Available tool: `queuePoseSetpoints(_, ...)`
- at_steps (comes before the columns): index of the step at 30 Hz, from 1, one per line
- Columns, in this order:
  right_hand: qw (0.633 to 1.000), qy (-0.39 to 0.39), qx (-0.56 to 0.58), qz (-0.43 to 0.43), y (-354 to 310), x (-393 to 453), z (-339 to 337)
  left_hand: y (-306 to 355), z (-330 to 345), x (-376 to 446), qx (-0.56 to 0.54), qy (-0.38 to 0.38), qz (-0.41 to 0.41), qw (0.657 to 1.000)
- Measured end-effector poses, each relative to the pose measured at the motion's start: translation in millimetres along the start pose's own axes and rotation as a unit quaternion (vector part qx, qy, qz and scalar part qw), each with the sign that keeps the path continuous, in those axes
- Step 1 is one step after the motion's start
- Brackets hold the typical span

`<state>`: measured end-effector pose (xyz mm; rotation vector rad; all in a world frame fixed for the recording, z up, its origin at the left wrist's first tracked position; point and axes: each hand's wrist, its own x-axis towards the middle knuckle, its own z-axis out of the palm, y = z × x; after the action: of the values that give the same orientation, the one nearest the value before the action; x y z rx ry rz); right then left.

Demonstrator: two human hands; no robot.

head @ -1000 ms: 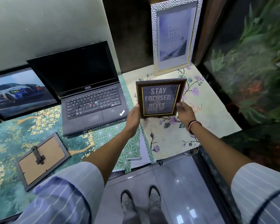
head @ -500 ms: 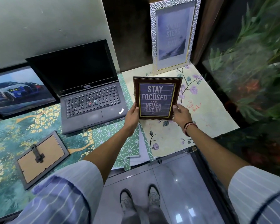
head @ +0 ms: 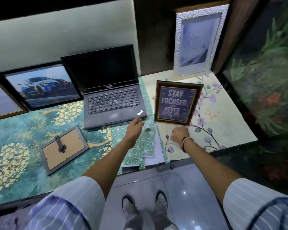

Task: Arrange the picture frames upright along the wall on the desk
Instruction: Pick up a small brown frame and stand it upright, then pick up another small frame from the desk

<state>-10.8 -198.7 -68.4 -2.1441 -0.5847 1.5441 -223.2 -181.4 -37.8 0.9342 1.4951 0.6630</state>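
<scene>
A brown "Stay Focused and Never Give Up" frame (head: 177, 102) stands upright by itself on the floral mat, in front of the tall silver frame (head: 197, 42) that leans on the dark wall. My left hand (head: 134, 128) hovers empty to the frame's left, fingers apart. My right hand (head: 179, 134) sits just below the frame's bottom edge, fingers curled down, holding nothing. A grey frame (head: 64, 149) lies face down with its stand showing. A car-picture frame (head: 42, 86) and another frame (head: 2, 101) lean on the wall at left.
An open black laptop (head: 108, 97) sits between the car frame and the brown frame. Patterned mats cover the desk (head: 15, 138); loose paper sheets (head: 154, 150) overhang its front edge. A glass panel with plants (head: 264, 80) bounds the right side.
Both hands held the brown frame a second ago. It now stands on the mat, and both hands have let go and pulled back toward me.
</scene>
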Motion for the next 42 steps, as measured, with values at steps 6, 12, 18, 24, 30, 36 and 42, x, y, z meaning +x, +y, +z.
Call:
queuePoseSetpoints(6, 0.982, -0.181, 0.041, -0.023, -29.6, -50.6, 121.3, -41.3, -122.9, -31.2, -0.024, 0.121, -0.034, 0.992)
queuePoseSetpoints(12, 0.97, -0.175, -0.121, -0.12, -31.9, -75.1, 255.0, -102.3, -254.2, -54.1, -0.011, 0.316, -0.09, 0.944)
queuePoseSetpoints(18, 0.945, -0.156, -0.23, -0.171, -13.1, -72.1, 360.0, -160.5, -352.0, -66.4, 0.1, 0.362, -0.181, 0.909)
queuePoseSetpoints(24, 0.966, -0.114, -0.2, -0.12, -18.9, -99.4, 396.6, -181.9, -376.1, -45.2, 0.005, 0.311, -0.157, 0.937)
queuePoseSetpoints(30, 0.995, -0.086, -0.033, -0.045, -25.0, -116.2, 400.8, -155.3, -387.9, -56.6, -0.013, 0.292, -0.156, 0.943)
queuePoseSetpoints(36, 0.993, -0.087, 0.031, -0.07, -24.8, -129.1, 397.4, -121.3, -381.1, -45.2, 0.052, 0.241, -0.094, 0.965)
queuePoseSetpoints(42, 0.993, -0.08, 0.006, -0.083, -17.6, -127.0, 395.7, -84.7, -372.1, -33.1, -0.233, 0.178, -0.138, 0.946)
